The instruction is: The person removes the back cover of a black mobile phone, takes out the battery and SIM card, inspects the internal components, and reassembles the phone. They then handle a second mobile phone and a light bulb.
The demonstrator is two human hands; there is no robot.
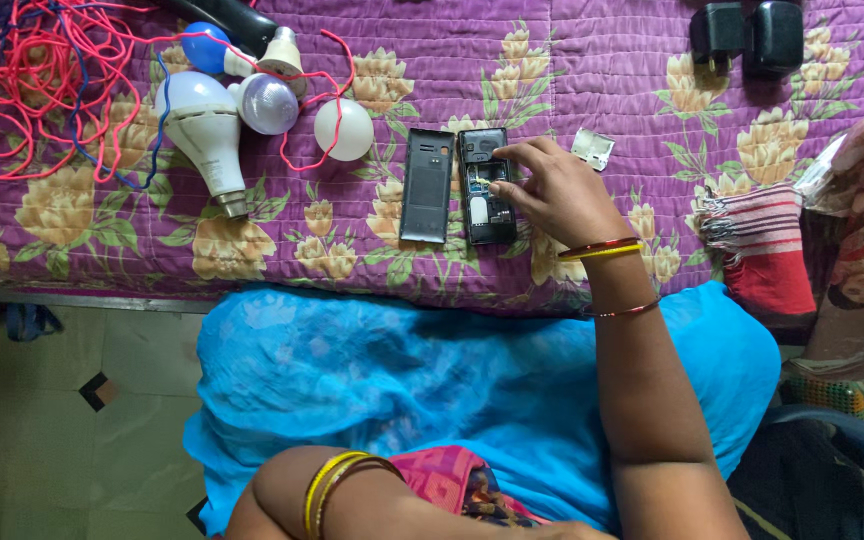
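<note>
1. Tangled red wire (22, 75) at the bed's far left corner.
2. Four light bulbs (252, 105) beside it.
3. Two black chargers (749, 38) far right.
4. Striped red cloth (760, 245) near the purple floral bedspread's (602, 80) edge.

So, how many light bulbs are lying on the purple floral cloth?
4: a large white bulb at left, a small blue bulb above it, a clear purplish bulb beside it, a round white bulb rightmost. The red wires may hide more.

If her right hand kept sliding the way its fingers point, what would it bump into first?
The right hand points left, fingers already on the opened phone. Straight on, it would likely first meet the separate back cover lying beside it, then the white bulb further along, roughly.
</note>
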